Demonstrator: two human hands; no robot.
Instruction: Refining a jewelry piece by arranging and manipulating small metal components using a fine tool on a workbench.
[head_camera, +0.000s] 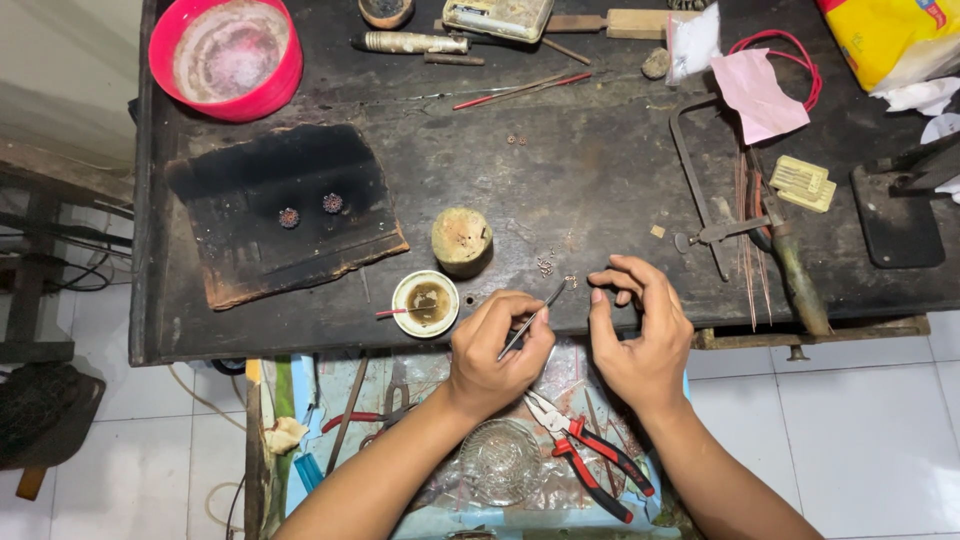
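The left hand (497, 345) is curled tight around a pair of thin metal tweezers (533, 320), thumb and forefinger pinching the shaft, the tips pointing up and to the right. Right at those tips sits a tiny metal piece (570, 281), close to the near edge of the dark, scorched workbench (600, 170); whether the tweezers actually clasp it or only touch it is too small to tell. The right hand (640, 335) is half closed just beside it, fingers bent inward, fingertips (597, 296) nearly meeting the tweezer tips. It seems to hold nothing, though anything that fine would be lost between the fingers.

A little cluster of similar small bits (545, 265) lies just beyond on the bench. To the left stand a stubby wooden block (461, 240) and a small round dish (426, 302) of brownish liquid. Below the hands, in an open drawer, red-handled pliers (585, 455) lie partly under the wrists, beside a cut-glass bowl (500, 462). The forearms run out of the bottom of the view.
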